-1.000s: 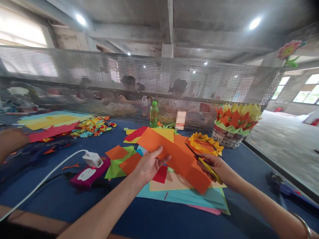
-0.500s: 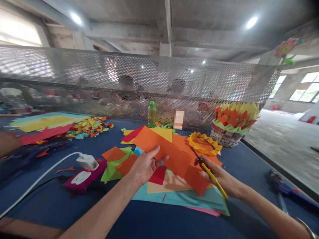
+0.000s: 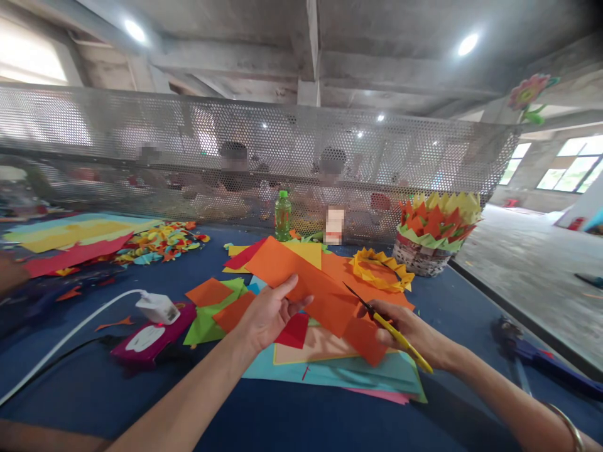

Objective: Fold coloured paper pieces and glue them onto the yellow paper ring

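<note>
My left hand (image 3: 269, 312) pinches the near edge of a long orange paper sheet (image 3: 311, 289) and holds it above the table. My right hand (image 3: 409, 329) is closed on yellow-handled scissors (image 3: 384, 320), whose dark blades point up-left at the sheet's right part. Under the sheet lies a stack of coloured paper (image 3: 339, 370) in teal, peach, red and pink. A yellow folded paper ring (image 3: 381, 270) lies just beyond the scissors.
A blue table (image 3: 282, 414) carries a green bottle (image 3: 282, 215), a woven basket of folded paper (image 3: 436, 235), a pink device with white charger and cable (image 3: 151, 317), paper scraps and sheets at left. A perforated metal screen (image 3: 235, 157) stands behind, with people beyond it.
The scissors blades have shifted along the orange sheet's right part, and my right hand has moved slightly left. My left hand keeps its hold on the sheet.
</note>
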### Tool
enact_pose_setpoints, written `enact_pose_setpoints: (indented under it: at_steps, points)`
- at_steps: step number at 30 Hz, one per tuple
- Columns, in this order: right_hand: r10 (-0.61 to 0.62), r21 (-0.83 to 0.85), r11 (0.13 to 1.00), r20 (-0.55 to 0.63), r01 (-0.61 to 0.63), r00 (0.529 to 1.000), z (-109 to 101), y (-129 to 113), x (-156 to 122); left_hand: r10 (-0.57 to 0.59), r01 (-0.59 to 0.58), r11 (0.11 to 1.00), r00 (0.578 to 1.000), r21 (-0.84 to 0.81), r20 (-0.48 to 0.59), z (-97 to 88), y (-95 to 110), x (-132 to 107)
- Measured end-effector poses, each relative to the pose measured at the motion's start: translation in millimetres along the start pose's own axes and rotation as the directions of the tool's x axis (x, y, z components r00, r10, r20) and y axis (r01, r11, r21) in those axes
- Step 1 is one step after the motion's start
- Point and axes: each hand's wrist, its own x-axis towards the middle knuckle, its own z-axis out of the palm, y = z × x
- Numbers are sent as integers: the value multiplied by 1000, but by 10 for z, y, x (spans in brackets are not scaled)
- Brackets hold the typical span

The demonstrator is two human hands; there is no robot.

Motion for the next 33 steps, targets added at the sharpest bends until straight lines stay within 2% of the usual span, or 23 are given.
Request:
enact_pose_setpoints:
  at_steps: [9, 25, 33]
  points:
    - [16, -21, 1000, 13, -16, 1000, -5, -7, -13, -6, 6, 1000, 1000, 19, 15, -10, -8, 9]
    - [-34, -241, 970, -47, 22, 998, 8, -1, -11, 39, -39, 999, 998, 8, 50, -7, -31, -6]
    - [-31, -293, 956, -63, 11, 998, 3, -32, -22, 68, -67, 997, 996, -23, 49, 23, -18, -23]
